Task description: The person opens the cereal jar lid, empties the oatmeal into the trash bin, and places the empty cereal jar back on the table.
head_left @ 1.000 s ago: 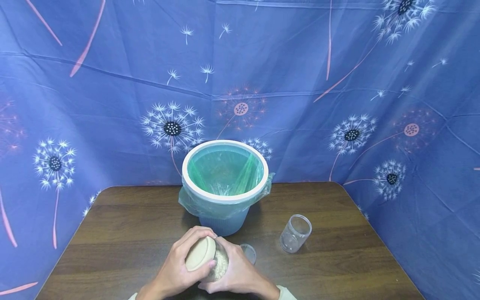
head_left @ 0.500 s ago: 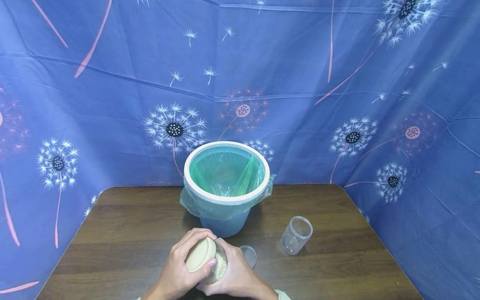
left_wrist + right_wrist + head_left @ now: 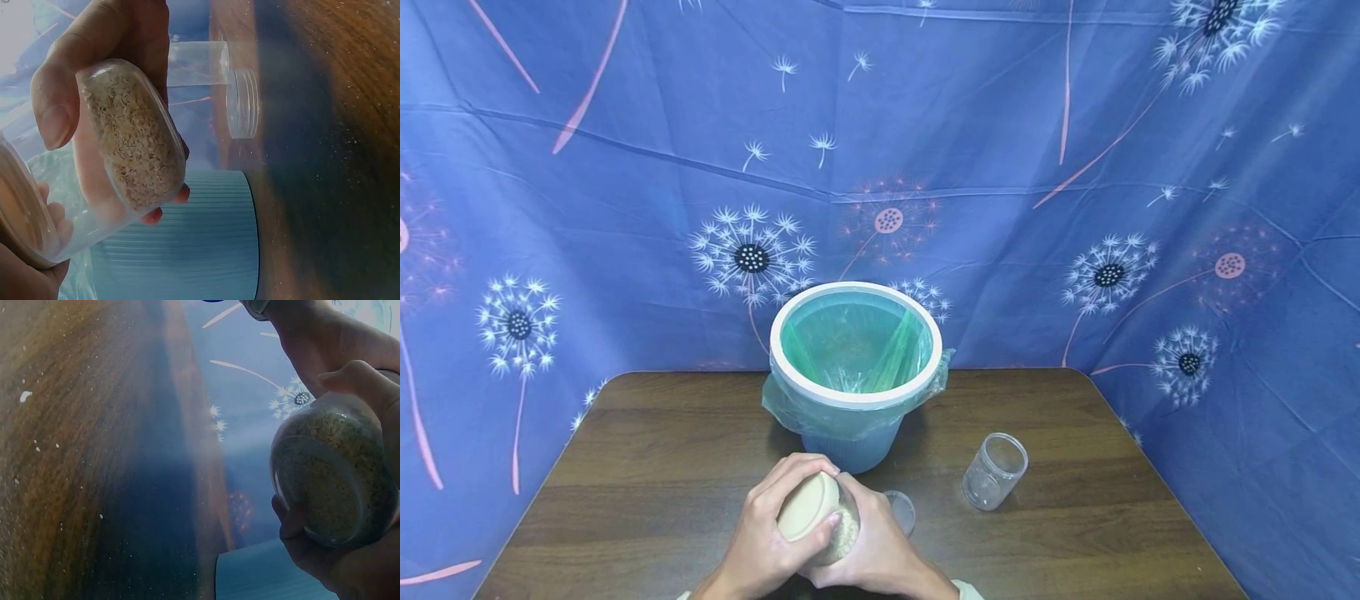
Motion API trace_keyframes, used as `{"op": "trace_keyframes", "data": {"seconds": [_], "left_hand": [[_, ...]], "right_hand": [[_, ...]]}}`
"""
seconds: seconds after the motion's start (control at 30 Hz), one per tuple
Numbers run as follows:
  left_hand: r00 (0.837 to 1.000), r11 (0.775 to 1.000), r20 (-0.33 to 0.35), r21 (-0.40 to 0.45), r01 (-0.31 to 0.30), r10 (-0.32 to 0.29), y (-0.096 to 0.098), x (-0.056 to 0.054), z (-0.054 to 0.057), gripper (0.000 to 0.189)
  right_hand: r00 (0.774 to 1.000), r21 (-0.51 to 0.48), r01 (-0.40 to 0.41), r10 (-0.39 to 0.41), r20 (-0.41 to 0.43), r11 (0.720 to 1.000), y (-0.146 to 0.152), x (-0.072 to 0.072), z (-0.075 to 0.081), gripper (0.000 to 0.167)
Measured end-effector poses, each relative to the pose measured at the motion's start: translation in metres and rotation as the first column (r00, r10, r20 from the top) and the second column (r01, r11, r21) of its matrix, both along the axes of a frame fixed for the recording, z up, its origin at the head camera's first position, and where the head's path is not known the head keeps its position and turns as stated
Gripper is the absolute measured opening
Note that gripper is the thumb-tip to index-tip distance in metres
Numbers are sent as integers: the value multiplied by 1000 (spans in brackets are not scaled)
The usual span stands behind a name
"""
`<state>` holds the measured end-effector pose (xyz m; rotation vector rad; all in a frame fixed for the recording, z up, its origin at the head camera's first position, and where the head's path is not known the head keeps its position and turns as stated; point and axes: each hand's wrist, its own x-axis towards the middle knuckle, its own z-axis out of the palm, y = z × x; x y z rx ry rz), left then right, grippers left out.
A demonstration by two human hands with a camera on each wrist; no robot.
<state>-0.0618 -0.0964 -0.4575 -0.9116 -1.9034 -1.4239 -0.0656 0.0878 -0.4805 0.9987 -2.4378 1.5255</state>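
Both hands hold a clear jar (image 3: 845, 533) of pale flakes, tilted, just in front of the bin. My left hand (image 3: 766, 518) grips its cream-coloured lid (image 3: 808, 507), thumb across the lid's near side. My right hand (image 3: 882, 542) wraps round the jar's body. In the left wrist view the flakes (image 3: 134, 140) lie toward the base, and the part next to the lid holds none. The right wrist view looks at the jar's round base (image 3: 325, 487), with fingers curled about it. The lid sits against the jar's mouth; whether it is loose, I cannot tell.
A blue bin with a white rim (image 3: 780, 367) and a green-tinted liner stands behind the hands. To the right is an uncapped clear jar (image 3: 994, 472). A clear round lid (image 3: 902, 510) lies beside the right hand. A dandelion-print cloth (image 3: 1000, 125) hangs around the wooden table (image 3: 647, 467).
The hands and jar stay nearly in place, with the same hold. The whole head view has shifted slightly.
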Motion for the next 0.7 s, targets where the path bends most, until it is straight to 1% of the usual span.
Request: {"op": "trace_keyframes", "data": {"seconds": [0.03,0.1,0.13,0.2,0.23,0.27,0.43,0.53,0.63,0.67,0.7], "left_hand": [[1000,1000,5,0,-17,17,1,0,0,59],[997,998,45,-4,-66,66,3,2,1,57],[993,996,69,-6,-93,93,4,2,2,55],[982,989,112,-11,-150,150,6,3,2,54],[978,986,127,-8,-168,167,7,4,2,53],[973,983,141,-5,-182,181,8,4,3,52],[964,975,150,2,-221,219,11,6,4,51],[948,965,183,-25,-261,261,12,7,6,50],[927,951,214,-76,-300,309,13,9,7,48],[921,947,223,-98,-306,321,13,10,7,49],[918,943,219,-121,-311,331,12,10,8,50]], "right_hand": [[1000,-4,10,-10,5,1000,0,0,0,85],[999,-7,31,-31,-14,999,-1,-1,0,86],[999,-6,44,-44,-29,999,-2,-1,-1,87],[997,-10,68,-68,-31,998,-3,-2,-1,89],[996,-8,77,-77,-44,997,-3,-2,-2,90],[995,-9,81,-82,-53,997,-4,-3,-2,90],[992,-6,103,-104,-71,995,-4,-3,-3,90],[993,-13,100,-101,-62,995,-4,-3,-3,89],[995,-29,81,-83,-50,996,-4,-3,-4,88],[995,-30,77,-79,-57,997,-3,-4,-4,87],[996,-33,76,-78,-48,997,-3,-4,-3,87]]}}
